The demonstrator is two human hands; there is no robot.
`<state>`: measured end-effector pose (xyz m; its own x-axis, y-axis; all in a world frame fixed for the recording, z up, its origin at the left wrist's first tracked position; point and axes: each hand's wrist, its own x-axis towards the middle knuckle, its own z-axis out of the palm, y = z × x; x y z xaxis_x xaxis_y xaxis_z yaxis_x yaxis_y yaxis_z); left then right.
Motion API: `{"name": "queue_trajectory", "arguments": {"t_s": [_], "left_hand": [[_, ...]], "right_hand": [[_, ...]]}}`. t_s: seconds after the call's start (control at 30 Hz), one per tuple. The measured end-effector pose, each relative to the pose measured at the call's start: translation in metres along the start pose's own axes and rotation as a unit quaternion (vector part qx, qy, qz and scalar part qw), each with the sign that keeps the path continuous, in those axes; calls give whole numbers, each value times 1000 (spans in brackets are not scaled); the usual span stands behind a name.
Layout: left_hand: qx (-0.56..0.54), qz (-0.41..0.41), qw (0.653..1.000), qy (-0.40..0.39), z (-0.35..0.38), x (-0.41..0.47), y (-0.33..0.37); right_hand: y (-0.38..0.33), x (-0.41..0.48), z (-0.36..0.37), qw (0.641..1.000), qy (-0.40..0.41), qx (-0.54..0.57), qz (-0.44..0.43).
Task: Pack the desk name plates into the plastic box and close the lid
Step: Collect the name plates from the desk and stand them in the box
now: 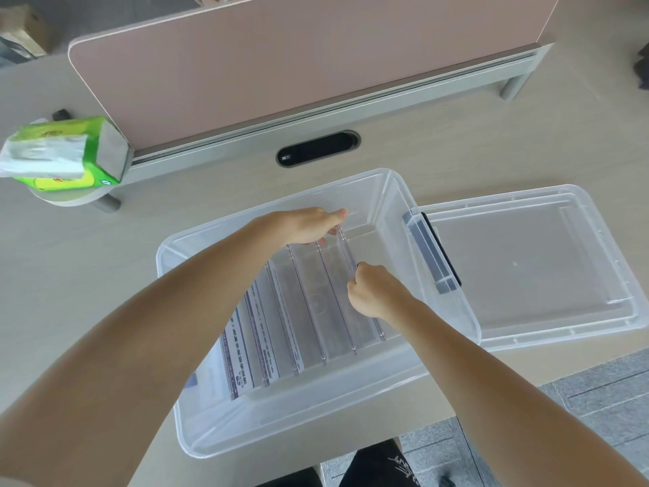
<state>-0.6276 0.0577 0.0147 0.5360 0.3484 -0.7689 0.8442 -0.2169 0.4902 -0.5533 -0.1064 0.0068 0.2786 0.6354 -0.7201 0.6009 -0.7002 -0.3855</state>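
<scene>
A clear plastic box stands open on the desk in front of me. Inside it, several clear acrylic name plates lean in a row, some with printed paper inserts. My left hand reaches into the far side of the box and pinches the far end of the rightmost plate. My right hand is curled on the same plate nearer to me. The clear lid lies flat on the desk to the right of the box, touching its grey latch.
A pink divider panel runs across the back of the desk. A green tissue pack sits at the left on a round stand. A black cable slot lies behind the box. The desk edge and grey floor are at the lower right.
</scene>
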Motion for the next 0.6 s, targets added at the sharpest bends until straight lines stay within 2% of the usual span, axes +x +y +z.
{"name": "queue_trajectory", "arguments": {"t_s": [0.6], "left_hand": [[29, 2, 1000, -2, 3, -10, 5]], "right_hand": [[2, -4, 0, 1000, -5, -14, -7]]}}
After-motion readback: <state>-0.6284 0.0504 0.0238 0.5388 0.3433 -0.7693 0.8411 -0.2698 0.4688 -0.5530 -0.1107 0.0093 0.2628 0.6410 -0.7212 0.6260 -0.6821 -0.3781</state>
